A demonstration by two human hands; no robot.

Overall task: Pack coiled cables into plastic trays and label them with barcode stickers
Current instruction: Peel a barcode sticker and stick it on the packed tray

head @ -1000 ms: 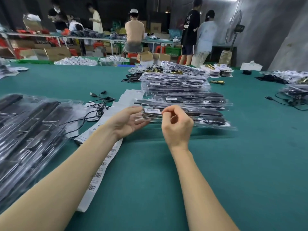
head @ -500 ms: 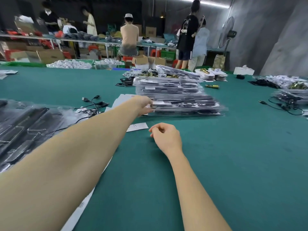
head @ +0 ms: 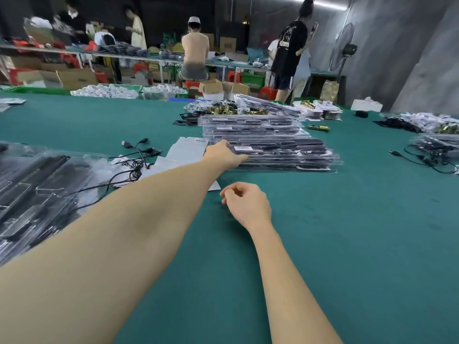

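Observation:
A stack of clear plastic trays holding black cables stands mid-table. The top tray carries a white barcode sticker. My left hand reaches forward and rests against the stack's left end, thumb lying along the tray edges. My right hand hovers low over the green table in front of the stack, fingers loosely curled, holding nothing. White sticker backing sheets with a few barcodes lie left of the stack. Loose black cables lie further left.
A large heap of clear trays fills the near left. More cables and trays lie at the right edge. Brass parts and further tray piles sit behind the stack. Several people work at benches in the back.
One second ago both hands held a labelled tray near me. That tray now lies on the stack with my left hand on its end, and my right hand has drawn back and let go.

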